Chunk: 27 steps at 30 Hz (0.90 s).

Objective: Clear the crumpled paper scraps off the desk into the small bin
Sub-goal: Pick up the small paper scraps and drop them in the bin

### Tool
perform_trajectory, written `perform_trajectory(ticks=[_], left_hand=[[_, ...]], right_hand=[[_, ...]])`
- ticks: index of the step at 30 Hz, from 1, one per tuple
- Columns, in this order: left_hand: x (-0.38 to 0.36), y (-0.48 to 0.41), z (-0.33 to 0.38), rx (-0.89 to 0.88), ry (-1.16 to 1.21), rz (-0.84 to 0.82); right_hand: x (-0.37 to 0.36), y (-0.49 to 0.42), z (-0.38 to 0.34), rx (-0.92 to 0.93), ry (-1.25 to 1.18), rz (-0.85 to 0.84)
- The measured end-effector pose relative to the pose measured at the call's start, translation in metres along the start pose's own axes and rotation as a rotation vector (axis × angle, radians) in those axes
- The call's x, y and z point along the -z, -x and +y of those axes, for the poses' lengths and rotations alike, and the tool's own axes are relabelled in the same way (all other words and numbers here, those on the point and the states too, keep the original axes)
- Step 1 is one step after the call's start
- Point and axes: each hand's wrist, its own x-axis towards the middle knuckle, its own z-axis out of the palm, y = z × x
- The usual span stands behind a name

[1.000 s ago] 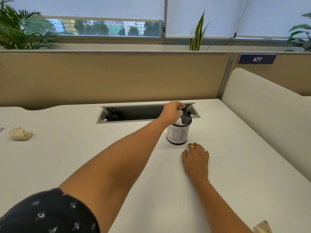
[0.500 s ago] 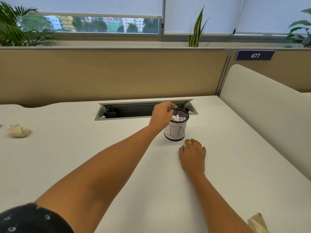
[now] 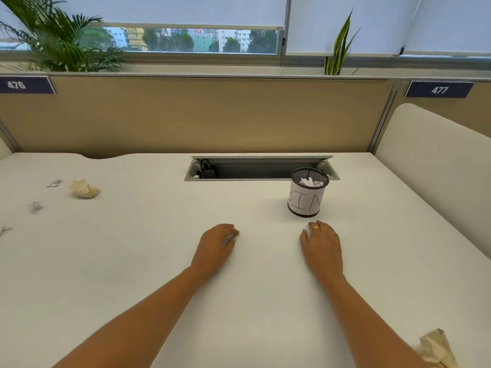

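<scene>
1. Standing upright toward the far right of the table (image 3: pixel 146 261), the bin (image 3: pixel 308 199) has its long axis straight up and its mouth facing the ceiling. It's just in front of the right end of the cable tray (image 3: pixel 255 171).
2. The bin is a round black mesh cup wrapped in white paper, with "BIN" hand-lettered on the side facing the camera. Some crumpled white paper (image 3: pixel 310 182) sits inside, below the rim.
3. The left hand (image 3: pixel 215 248) rests near the middle of the table. Its fingers are loosely bent and relaxed with the tips down at the surface, and it's a bit blurry.
4. The right hand (image 3: pixel 322 247) lies flat, palm down, fingers straight and close together, with a gold ring (image 3: pixel 315 228) on one. It's just in front of the bin, not touching it.
5. The left wad (image 3: pixel 83 189) is cream and lumpy, far left and well apart from the bin. The near wad (image 3: pixel 435 349) has the same cream colour. It sits by the right forearm and is cut off at the frame's bottom. A few grey flecks (image 3: pixel 35 207) lie near the left edge.
6. The table is smooth matte white. A tan partition (image 3: pixel 199 115) runs along the back, and a cream divider (image 3: pixel 435 168) stands along the right edge near the bin. Open surface runs from the left hand over to the left wad.
</scene>
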Motion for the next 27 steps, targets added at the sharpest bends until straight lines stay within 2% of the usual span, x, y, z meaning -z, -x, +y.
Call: perform_trajectory(ticks=[7, 12, 14, 19, 27], left_hand=[[0.035, 0.046, -0.044, 0.055, -0.098, 0.115], [0.065, 0.072, -0.074, 0.124, -0.209, 0.067], [0.082, 0.081, -0.09, 0.176, -0.223, 0.071], [0.129, 0.109, -0.135, 0.308, -0.267, 0.124], [0.196, 0.142, -0.212, 0.47, -0.372, 0.194]], right_hand=[[-0.007, 0.039, -0.048, 0.114, -0.042, -0.088], [-0.009, 0.063, -0.11, 0.176, -0.43, -0.131], [-0.013, 0.079, -0.141, 0.237, -0.491, -0.172], [-0.029, 0.105, -0.205, 0.44, -0.451, -0.273], [-0.057, 0.119, -0.289, 0.531, -0.408, -0.367]])
